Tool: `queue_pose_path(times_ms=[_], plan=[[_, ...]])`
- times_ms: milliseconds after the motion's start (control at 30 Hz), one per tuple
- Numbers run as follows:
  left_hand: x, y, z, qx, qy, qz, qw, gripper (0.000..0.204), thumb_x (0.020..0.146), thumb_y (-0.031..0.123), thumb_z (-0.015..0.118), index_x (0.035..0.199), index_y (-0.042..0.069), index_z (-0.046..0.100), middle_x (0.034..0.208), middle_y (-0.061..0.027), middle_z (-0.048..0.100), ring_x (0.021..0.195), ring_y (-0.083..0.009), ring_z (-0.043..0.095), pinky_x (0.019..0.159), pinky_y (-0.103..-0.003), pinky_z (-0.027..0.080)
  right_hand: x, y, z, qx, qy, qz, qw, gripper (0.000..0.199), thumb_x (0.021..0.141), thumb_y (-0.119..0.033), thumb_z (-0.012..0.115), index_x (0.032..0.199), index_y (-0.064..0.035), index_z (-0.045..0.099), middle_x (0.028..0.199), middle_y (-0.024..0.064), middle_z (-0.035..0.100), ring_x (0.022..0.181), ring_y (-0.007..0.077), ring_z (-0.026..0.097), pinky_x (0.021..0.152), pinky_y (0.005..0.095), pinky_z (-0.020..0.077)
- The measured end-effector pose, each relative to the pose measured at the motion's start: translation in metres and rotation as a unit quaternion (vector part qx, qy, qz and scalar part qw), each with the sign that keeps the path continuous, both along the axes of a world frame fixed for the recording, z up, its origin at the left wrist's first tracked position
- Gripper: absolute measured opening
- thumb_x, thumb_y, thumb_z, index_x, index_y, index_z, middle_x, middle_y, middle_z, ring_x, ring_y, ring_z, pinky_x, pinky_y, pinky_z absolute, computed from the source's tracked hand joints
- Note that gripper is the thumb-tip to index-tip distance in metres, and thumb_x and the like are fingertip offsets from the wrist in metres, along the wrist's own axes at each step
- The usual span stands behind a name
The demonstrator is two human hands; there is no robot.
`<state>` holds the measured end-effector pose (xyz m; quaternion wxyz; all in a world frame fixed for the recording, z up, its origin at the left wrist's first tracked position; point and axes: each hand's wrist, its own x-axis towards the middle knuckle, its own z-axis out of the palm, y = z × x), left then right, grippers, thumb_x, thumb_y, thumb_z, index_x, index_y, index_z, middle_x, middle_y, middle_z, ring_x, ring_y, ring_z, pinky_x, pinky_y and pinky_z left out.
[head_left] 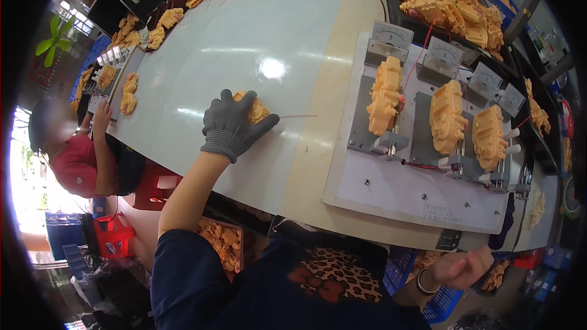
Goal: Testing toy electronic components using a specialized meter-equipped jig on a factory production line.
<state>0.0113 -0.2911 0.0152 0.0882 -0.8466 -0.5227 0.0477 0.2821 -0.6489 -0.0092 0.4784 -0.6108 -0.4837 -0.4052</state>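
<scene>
Gloved left hand (234, 127) closes over an orange plastic part (255, 109) on the white table (244, 43), centre-left of the frame, apparently picking it up. Bare right hand (463, 267), lower right, hangs loosely curled and empty. Next move likely calls for carrying it right to the test fixture (422, 189), where three similar parts sit.

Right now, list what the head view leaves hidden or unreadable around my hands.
- Orange plastic part: mostly covered by the gloved left hand.
- Right hand: at the dark lower rim; what its fingers hold cannot be told.
- Meter dials: too small to read.
- Crate under the table: cut off by the table edge.
</scene>
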Motion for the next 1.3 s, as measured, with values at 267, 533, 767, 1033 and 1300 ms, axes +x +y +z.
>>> queue_pose_path(times_ms=[267, 533, 767, 1033, 1300], plan=[[-0.035, -0.003, 0.012, -0.146, -0.122, -0.004, 0.982, 0.049, 0.065, 0.026, 0.071, 0.109, 0.016, 0.054, 0.107, -0.0201, 0.052, 0.087, -0.0409, 0.062, 0.077, -0.045, 0.053, 0.090, -0.052, 0.000, -0.017, 0.243, -0.114, 0.963, 0.037, 0.087, -0.006, 0.060, 0.122, 0.0034, 0.052, 0.101, 0.0123, 0.056, 0.091, 0.0177, 0.052, 0.079, 0.0282, 0.0406], [-0.025, -0.022, 0.025, -0.198, -0.101, -0.059, 0.973, 0.054, 0.072, 0.022, 0.067, 0.124, 0.023, 0.052, 0.107, -0.0181, 0.050, 0.102, -0.0363, 0.056, 0.089, -0.042, 0.049, 0.115, -0.053, 0.001, -0.117, 0.326, -0.023, 0.938, 0.048, 0.090, -0.006, 0.058, 0.136, -0.0030, 0.043, 0.101, 0.0073, 0.052, 0.085, 0.0123, 0.048, 0.078, 0.0257, 0.0400], [-0.023, -0.011, 0.018, -0.103, -0.040, -0.075, 0.991, 0.049, 0.074, 0.027, 0.073, 0.118, 0.019, 0.051, 0.102, -0.0160, 0.053, 0.089, -0.0310, 0.061, 0.077, -0.042, 0.055, 0.116, -0.033, 0.022, -0.098, 0.327, 0.045, 0.939, 0.046, 0.091, -0.005, 0.057, 0.135, -0.0023, 0.043, 0.103, 0.0076, 0.053, 0.091, 0.0123, 0.049, 0.084, 0.0267, 0.0419], [-0.054, 0.031, 0.025, -0.563, -0.763, 0.048, 0.313, 0.043, 0.093, 0.024, 0.045, 0.131, 0.005, 0.049, 0.104, -0.0186, 0.057, 0.056, -0.0141, 0.048, 0.036, -0.022, 0.043, 0.143, -0.051, -0.001, -0.033, 0.337, 0.136, 0.931, 0.031, 0.085, -0.003, 0.056, 0.116, -0.0015, 0.051, 0.099, 0.0066, 0.052, 0.090, 0.0132, 0.048, 0.079, 0.0231, 0.0387], [0.005, -0.022, 0.055, -0.655, -0.749, -0.027, 0.097, 0.040, 0.096, 0.026, 0.044, 0.134, 0.012, 0.048, 0.129, -0.0319, 0.042, 0.077, -0.0231, 0.055, 0.054, -0.027, 0.055, 0.143, -0.049, -0.003, 0.003, 0.339, 0.174, 0.925, 0.026, 0.081, -0.003, 0.055, 0.107, -0.0005, 0.051, 0.094, 0.0066, 0.050, 0.085, 0.0129, 0.046, 0.076, 0.0229, 0.0365]])
